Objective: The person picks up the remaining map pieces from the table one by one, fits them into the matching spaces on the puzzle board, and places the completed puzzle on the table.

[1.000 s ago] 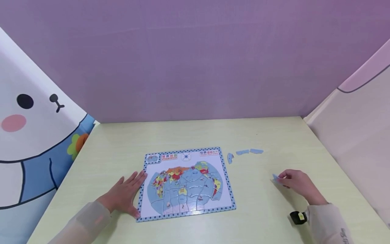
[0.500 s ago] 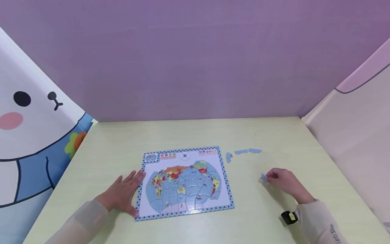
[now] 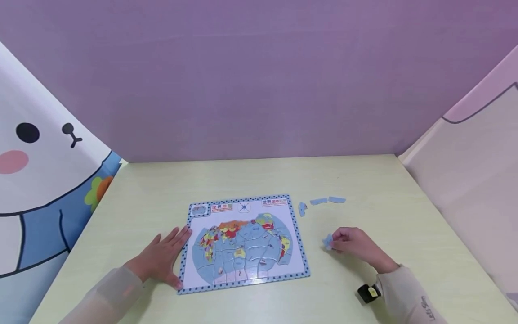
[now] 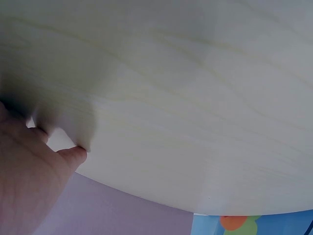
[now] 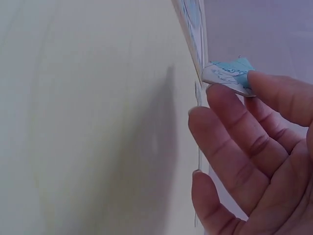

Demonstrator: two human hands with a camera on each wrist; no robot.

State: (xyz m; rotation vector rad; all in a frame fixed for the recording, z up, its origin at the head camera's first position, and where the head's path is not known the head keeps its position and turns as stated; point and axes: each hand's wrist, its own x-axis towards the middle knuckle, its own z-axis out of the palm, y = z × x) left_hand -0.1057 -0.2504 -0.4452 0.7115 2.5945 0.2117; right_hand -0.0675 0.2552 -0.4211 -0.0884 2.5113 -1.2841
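A world map jigsaw puzzle (image 3: 243,243) with a blue dotted border lies flat on the table. Along its left edge rests my left hand (image 3: 159,256), fingers spread and straight, fingertips at the border; the left wrist view shows part of this hand (image 4: 36,166) over the tabletop. To the right of the board, my right hand (image 3: 358,245) pinches a small light-blue puzzle piece (image 3: 328,241) above the table. In the right wrist view the piece (image 5: 230,73) sits between thumb and fingertips, with the other fingers loosely bent.
Beyond the board's upper right corner lie three loose puzzle pieces: an upright one (image 3: 302,209), and two flat strips, the left strip (image 3: 318,201) and the right strip (image 3: 337,200). A purple cloth wall (image 3: 259,90) rises behind the table (image 3: 154,189).
My right hand has moved left toward the board, carrying the puzzle piece. The left hand has stayed at the board's left edge. The head view has shifted slightly.
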